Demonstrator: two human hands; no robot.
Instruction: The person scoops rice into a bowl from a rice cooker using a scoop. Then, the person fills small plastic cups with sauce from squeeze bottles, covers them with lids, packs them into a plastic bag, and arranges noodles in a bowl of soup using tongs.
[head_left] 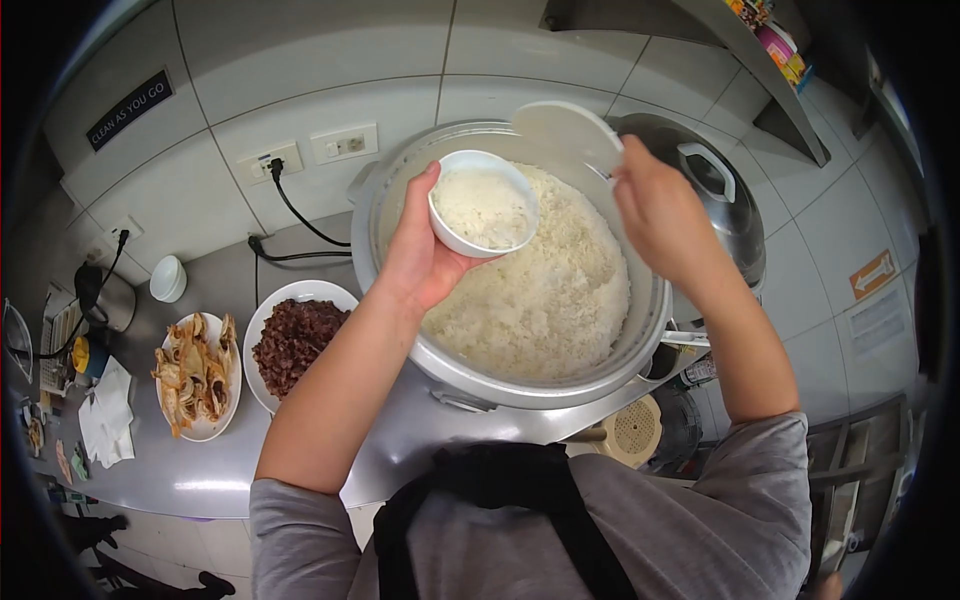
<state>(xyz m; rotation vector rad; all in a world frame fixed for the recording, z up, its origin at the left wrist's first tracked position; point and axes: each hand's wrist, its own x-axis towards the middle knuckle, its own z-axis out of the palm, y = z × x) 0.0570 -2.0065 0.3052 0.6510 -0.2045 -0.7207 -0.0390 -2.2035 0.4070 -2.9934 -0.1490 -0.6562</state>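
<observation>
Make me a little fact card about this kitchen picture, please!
Left hand: holds a white bowl of white rice
Right hand: grips a white rice paddle
Under the bowl: open rice cooker, more white rice inside
Metal counter, left: white plate of dark, grainy food; second plate of golden-brown pieces, perhaps fried fish
Wall sign: "CLEAN AS YOU GO"

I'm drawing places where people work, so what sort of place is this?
Probably a restaurant or canteen kitchen: there's a huge rice cooker holding lots of white rice, a long metal counter, and a "CLEAN AS YOU GO" sign on the tiled wall.
</observation>
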